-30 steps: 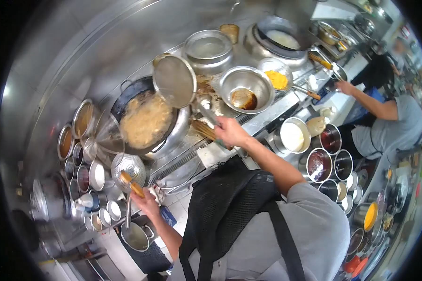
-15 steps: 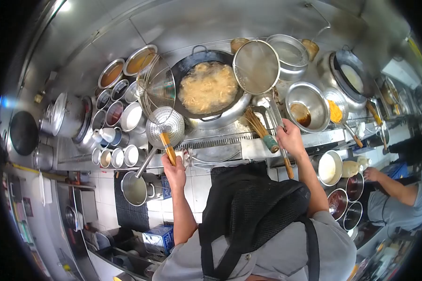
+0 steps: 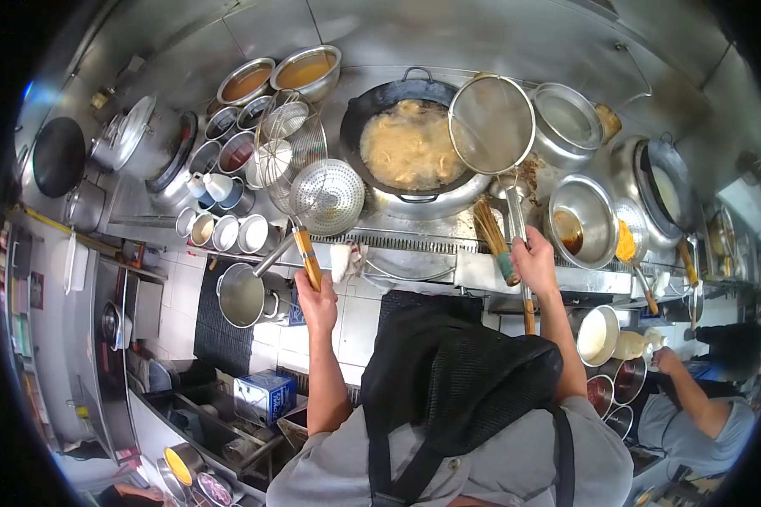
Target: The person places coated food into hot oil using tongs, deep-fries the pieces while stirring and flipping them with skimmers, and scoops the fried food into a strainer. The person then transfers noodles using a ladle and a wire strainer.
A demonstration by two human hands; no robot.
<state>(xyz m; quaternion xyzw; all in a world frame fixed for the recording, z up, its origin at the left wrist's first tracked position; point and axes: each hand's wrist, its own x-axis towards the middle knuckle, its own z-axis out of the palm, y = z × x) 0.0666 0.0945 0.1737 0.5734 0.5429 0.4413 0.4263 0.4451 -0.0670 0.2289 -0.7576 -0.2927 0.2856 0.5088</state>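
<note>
My left hand (image 3: 317, 302) is closed round the wooden handle of a round wire skimmer (image 3: 289, 127). Its basket hangs left of the wok, over small containers and partly in front of a perforated ladle (image 3: 336, 201). In my right hand (image 3: 535, 260) is the metal-and-wood handle of a fine mesh strainer (image 3: 491, 122), whose round mesh overlaps the wok's right rim in view. Between the two tools, golden pieces of food (image 3: 407, 148) bubble in oil in the black wok (image 3: 359, 114). A bamboo brush (image 3: 490, 232) lies just left of my right hand.
To the right stand a steel bowl (image 3: 604, 203) with brown residue and a second wok (image 3: 651, 173). Sauce bowls (image 3: 247, 83) and several cups crowd the left. A pot (image 3: 243, 297) sits below the counter's edge. Another person's arm (image 3: 693, 393) reaches in at right.
The view has shifted, so the cooktop appears further right. The wire skimmer sits further left of the wok than before. Both hands keep their holds.
</note>
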